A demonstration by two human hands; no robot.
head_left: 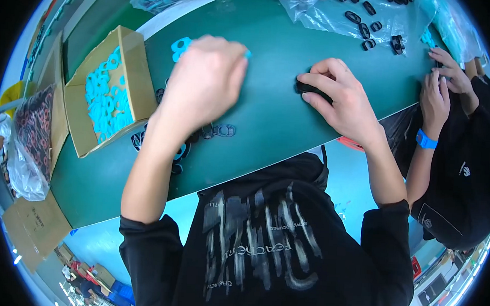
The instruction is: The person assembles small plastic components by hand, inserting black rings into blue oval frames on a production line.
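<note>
My left hand [213, 72] is above the green table, blurred by motion, with its fingers curled closed. A bit of a turquoise plastic piece [247, 54] peeks out at its fingertips; the rest is hidden. To its left, flat turquoise ring-shaped pieces [179, 45] lie on the tabletop. My right hand [340, 97] pinches a black oval plastic part [307, 88] between thumb and fingers, at the table surface. Under and beside my left forearm lie several black ring-shaped parts [224, 131], some partly covered by the arm.
An open cardboard box [138, 66] of turquoise pieces stands at the left. At the far side, black parts [364, 31] lie on a clear plastic bag [311, 16]. A co-worker's hands [442, 85] work at the right end of the green table [273, 121]. Another bag [28, 168] hangs far left.
</note>
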